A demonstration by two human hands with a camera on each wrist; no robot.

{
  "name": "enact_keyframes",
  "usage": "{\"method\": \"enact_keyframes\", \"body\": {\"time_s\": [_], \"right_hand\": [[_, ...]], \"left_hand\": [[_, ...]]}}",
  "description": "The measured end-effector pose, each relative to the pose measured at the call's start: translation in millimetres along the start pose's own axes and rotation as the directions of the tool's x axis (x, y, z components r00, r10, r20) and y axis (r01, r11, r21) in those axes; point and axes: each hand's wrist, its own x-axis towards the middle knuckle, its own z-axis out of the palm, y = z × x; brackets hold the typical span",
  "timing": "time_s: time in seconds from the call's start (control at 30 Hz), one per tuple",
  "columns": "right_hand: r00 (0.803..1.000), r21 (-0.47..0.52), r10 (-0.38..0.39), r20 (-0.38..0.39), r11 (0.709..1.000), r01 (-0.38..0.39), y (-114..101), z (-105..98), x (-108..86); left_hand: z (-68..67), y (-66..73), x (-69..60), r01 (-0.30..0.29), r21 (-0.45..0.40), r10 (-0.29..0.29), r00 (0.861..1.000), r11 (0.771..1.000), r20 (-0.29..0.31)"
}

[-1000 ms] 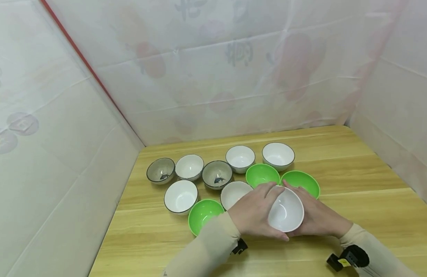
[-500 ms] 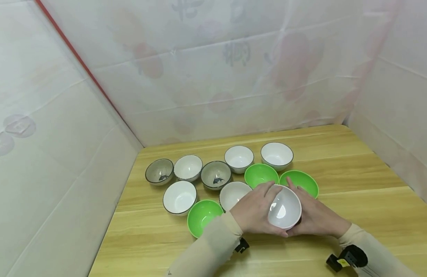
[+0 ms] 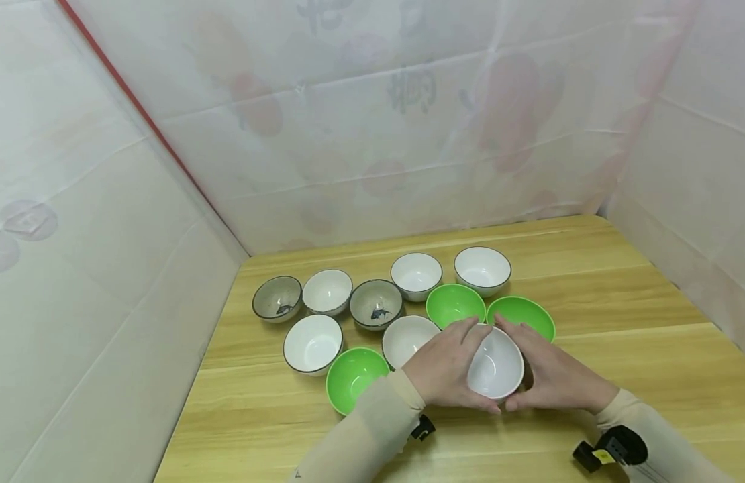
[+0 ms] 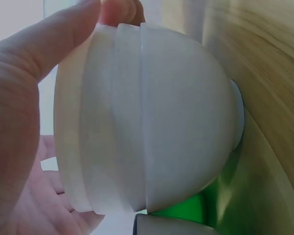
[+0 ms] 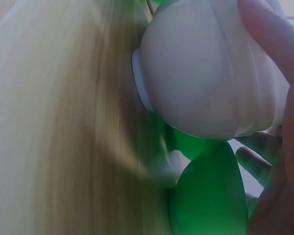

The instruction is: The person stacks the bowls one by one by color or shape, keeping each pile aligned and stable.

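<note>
The left-hand grip [image 3: 441, 367] wraps the left side of a stack of white bowls [image 3: 496, 365], right of centre in the lower half of the head frame, its thumb at the near rim and its fingers on the far side. The right-hand grip [image 3: 560, 372] holds the same stack from the right, fingers at the far rim and thumb at the near one. Both are spread about as wide as the bowls. The wrist views show several rims nested one inside another, with the foot of the lowest bowl near the desk [image 3: 644, 335]; whether it touches, I cannot tell. The uppermost bowl shows a glossy white inside.

Ten more bowls stand upright to the left of the stack and above it in the frame. A grey bowl [image 3: 277, 298] at far left and a second grey bowl [image 3: 376, 304] each bear a dark figure painted inside. Two green bowls, one [image 3: 456, 306] beside the other [image 3: 521, 317], lie just above the hands; a third green bowl [image 3: 354, 376], lower left of them, is partly covered by the left sleeve [image 3: 372, 422]. The other five are white or off-white.
</note>
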Motion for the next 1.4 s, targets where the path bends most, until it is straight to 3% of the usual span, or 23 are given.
{"method": "enact_keyframes", "body": {"time_s": [0.17, 0.37, 0.8, 1.4], "right_hand": [[1.000, 0.019, -0.007, 0.006, 1.000, 0.007, 1.2, 0.2, 0.6], [0.999, 0.047, -0.046, -0.011, 0.998, 0.047, 1.8, -0.1, 2.2], [0.998, 0.048, -0.065, -0.011, 0.997, 0.066, 2.3, 0.3, 2.9], [0.999, 0.061, -0.049, -0.006, 0.997, 0.050, 2.0, -1.0, 2.9]], "left_hand": [[-0.9, -3.5, -9.5, 0.047, 0.004, -0.047, 0.999, 0.999, 0.007], [-2.6, -7.6, -18.8, 0.061, 0.010, -0.061, 0.997, 0.998, -0.041], [3.0, -8.7, -19.0, 0.054, -0.017, -0.055, 0.995, 0.998, -0.083], [4.2, -8.0, -19.7, 0.056, -0.022, -0.058, 0.994, 0.998, -0.092]]}}
